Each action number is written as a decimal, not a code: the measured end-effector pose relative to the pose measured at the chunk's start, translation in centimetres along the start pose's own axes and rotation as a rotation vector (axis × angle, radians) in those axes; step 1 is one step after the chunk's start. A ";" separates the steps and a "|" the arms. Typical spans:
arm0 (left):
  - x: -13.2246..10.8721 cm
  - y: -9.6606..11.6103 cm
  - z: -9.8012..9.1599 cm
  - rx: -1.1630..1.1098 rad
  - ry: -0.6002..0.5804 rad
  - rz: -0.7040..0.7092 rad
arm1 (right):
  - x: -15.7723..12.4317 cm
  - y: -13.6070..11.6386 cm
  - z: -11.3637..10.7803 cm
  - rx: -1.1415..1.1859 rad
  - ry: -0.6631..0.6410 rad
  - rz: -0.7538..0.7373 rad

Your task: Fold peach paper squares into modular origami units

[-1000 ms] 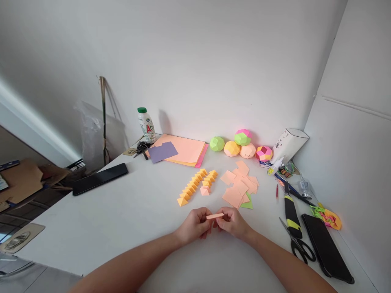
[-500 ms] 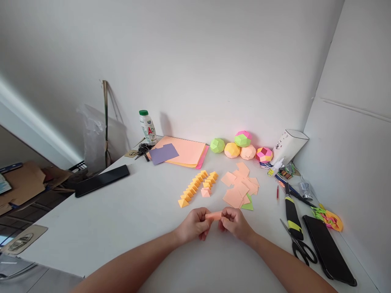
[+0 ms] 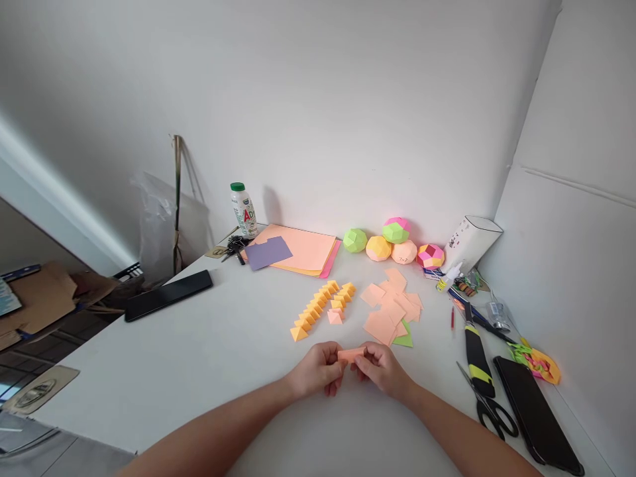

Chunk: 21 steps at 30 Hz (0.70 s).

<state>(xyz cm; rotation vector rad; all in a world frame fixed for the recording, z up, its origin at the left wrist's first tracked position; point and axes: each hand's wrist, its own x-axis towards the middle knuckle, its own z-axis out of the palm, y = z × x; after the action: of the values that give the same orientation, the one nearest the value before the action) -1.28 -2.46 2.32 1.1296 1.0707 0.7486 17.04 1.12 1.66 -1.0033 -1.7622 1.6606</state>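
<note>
A person's bare left hand (image 3: 318,368) and bare right hand (image 3: 383,372) hold a small folded strip of peach paper (image 3: 350,355) over a white tabletop (image 3: 223,351), each grip narrow and pinching one end, in front of a loose, overlapping pile of flat peach paper pieces (image 3: 392,309). A bright green paper piece (image 3: 405,338) shows from under the pile's near edge. Left of the pile runs a long slanting row of folded orange paper pieces (image 3: 313,313); between that row and the pile is a shorter orange row (image 3: 342,295), with pointed peach paper folds (image 3: 336,317) at its near end. Behind the pile, near the white wall (image 3: 372,119), sit a light green faceted paper ball (image 3: 355,240), a yellow-orange ball (image 3: 378,248), a peach ball with small dark marks (image 3: 404,252), a pink-and-green ball (image 3: 396,230) resting atop the previous two, and a ball in pink, yellow and dark red (image 3: 430,256). Behind and farther left of the pile, a notched purple paper sheet (image 3: 269,253) lies partly over a stack of large peach, orange and pink sheets (image 3: 309,246), near a white bottle with a green cap (image 3: 243,213). Right of the pile lie black-handled scissors (image 3: 486,401) and a black tool with yellow-green bands (image 3: 477,354).
</note>
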 end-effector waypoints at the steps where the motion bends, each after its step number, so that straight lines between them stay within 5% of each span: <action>1: 0.0 0.0 0.0 -0.010 0.000 0.001 | 0.0 0.0 0.0 0.011 0.006 0.002; 15: 0.5 -0.5 0.0 -0.269 0.085 0.158 | 0.0 0.4 0.1 0.026 0.069 -0.038; 21: 0.7 -0.6 -0.3 -0.324 0.134 0.112 | -0.7 1.1 0.3 -0.186 0.163 -0.432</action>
<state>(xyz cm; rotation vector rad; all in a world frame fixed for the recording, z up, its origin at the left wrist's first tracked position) -1.35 -1.93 1.50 0.8758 0.9604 1.0572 17.42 0.37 0.65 -0.7406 -1.8840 1.1361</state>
